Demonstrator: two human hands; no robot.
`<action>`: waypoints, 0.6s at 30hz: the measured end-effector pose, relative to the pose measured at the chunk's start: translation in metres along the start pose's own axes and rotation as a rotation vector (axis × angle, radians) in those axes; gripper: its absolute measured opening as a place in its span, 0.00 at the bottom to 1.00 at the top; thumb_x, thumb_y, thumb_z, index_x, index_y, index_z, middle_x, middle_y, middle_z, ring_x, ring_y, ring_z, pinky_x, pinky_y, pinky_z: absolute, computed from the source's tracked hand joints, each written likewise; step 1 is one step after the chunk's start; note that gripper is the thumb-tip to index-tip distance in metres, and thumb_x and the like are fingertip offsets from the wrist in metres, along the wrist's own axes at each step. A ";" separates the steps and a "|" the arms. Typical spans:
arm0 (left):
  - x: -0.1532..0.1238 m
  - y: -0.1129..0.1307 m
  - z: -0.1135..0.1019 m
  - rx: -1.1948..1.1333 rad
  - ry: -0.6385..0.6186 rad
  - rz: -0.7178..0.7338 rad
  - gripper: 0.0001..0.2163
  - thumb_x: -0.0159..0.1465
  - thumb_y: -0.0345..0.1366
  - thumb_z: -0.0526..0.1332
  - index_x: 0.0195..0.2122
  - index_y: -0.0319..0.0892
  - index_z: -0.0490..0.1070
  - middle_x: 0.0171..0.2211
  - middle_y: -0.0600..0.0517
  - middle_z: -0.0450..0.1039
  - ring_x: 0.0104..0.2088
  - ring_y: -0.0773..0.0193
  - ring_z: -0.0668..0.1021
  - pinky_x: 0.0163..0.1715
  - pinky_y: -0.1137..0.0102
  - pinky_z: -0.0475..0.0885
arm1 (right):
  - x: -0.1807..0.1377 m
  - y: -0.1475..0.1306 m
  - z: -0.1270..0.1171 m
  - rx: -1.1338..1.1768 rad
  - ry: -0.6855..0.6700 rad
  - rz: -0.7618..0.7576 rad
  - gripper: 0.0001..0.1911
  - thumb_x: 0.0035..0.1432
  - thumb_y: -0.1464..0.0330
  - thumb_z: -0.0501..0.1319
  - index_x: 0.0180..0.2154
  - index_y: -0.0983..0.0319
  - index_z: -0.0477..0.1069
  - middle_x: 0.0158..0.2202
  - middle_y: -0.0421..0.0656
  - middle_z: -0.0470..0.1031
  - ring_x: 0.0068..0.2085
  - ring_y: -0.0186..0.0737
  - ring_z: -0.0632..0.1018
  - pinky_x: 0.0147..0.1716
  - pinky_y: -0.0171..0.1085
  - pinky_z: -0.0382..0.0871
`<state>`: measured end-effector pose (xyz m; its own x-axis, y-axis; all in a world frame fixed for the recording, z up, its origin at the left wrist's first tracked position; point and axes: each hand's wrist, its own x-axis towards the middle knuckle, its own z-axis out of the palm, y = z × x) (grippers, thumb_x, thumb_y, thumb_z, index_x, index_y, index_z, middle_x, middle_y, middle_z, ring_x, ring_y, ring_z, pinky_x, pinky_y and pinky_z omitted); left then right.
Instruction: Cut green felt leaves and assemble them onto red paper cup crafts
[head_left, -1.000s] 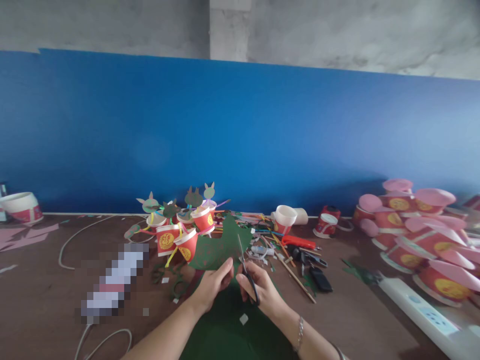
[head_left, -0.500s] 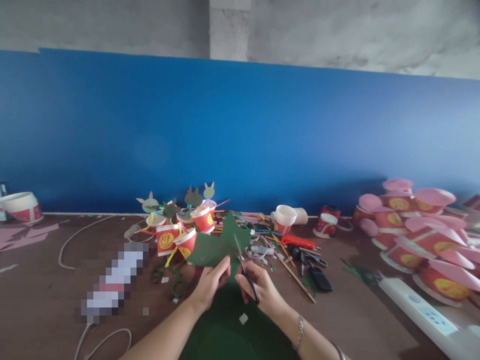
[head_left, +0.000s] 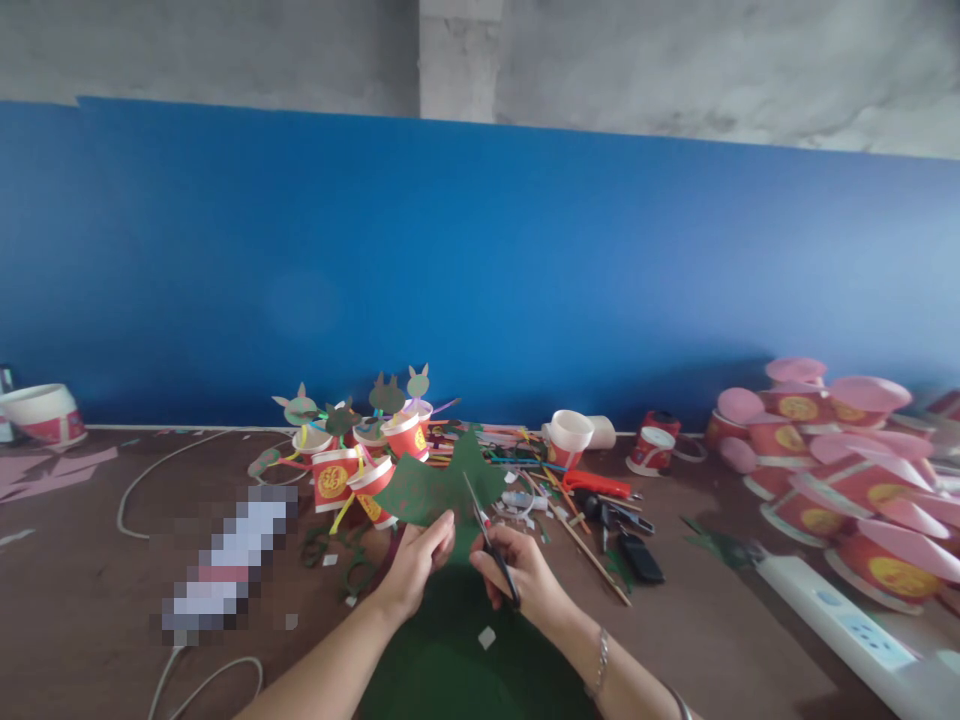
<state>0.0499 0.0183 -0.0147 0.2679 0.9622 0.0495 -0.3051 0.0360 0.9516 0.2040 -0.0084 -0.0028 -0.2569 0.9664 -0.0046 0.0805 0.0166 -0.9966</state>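
My left hand [head_left: 420,565] pinches the lower edge of a piece of green paper [head_left: 424,490] that has pointed corners and faint reddish marks. In my right hand [head_left: 517,570] are black-handled scissors [head_left: 491,540], their blades pointing up and away across the right part of the paper. Whether the blades are fully closed is hard to make out. Below both hands lies a large dark green sheet [head_left: 472,670], with a small white scrap [head_left: 487,638] on it.
Red paper cups [head_left: 334,480] with paper animal heads stand behind my left hand. Sticks, a red cutter [head_left: 596,485] and keys [head_left: 607,515] lie to the right. A white power strip [head_left: 832,620] and a pile of pink-topped cups [head_left: 847,480] sit farther right. A blue panel [head_left: 480,260] rises behind.
The green paper has tilted and shifted slightly down and left with my left hand. The scissor tips have moved a little left; my right hand stays almost in place.
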 end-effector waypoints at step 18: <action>0.002 -0.001 -0.004 0.019 0.020 -0.010 0.27 0.53 0.51 0.61 0.13 0.43 0.45 0.13 0.62 0.41 0.16 0.75 0.48 0.19 0.72 0.41 | 0.002 -0.002 -0.006 0.007 -0.006 0.136 0.21 0.44 0.55 0.65 0.31 0.65 0.67 0.12 0.34 0.66 0.12 0.27 0.66 0.09 0.25 0.51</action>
<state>0.0471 0.0210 -0.0163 0.2524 0.9670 0.0341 -0.2853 0.0407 0.9576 0.2093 -0.0051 -0.0003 -0.2499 0.9581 -0.1399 0.1081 -0.1159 -0.9874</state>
